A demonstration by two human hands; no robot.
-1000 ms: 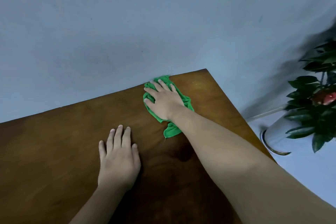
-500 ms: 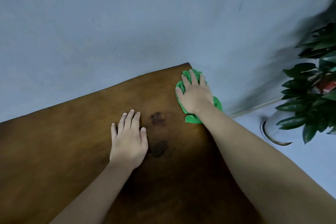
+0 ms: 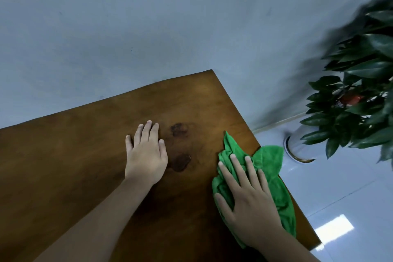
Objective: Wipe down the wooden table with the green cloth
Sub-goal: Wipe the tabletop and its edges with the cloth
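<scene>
The wooden table (image 3: pixel 74 155) fills the lower left of the head view, its far right corner near the wall. My right hand (image 3: pixel 248 202) lies flat on the crumpled green cloth (image 3: pixel 270 159), pressing it onto the table's right edge; part of the cloth hangs over that edge. My left hand (image 3: pixel 146 153) rests palm down on the bare wood, fingers apart, holding nothing. Two dark wet-looking patches (image 3: pixel 179 147) sit on the wood just right of my left hand.
A pale blue wall (image 3: pixel 148 27) runs behind the table. A leafy potted plant (image 3: pixel 357 100) in a white pot (image 3: pixel 297 147) stands on the tiled floor to the right of the table's edge.
My right hand has swept the cloth from the far right corner back along the right edge toward me. The left hand has stayed flat on the wood.
</scene>
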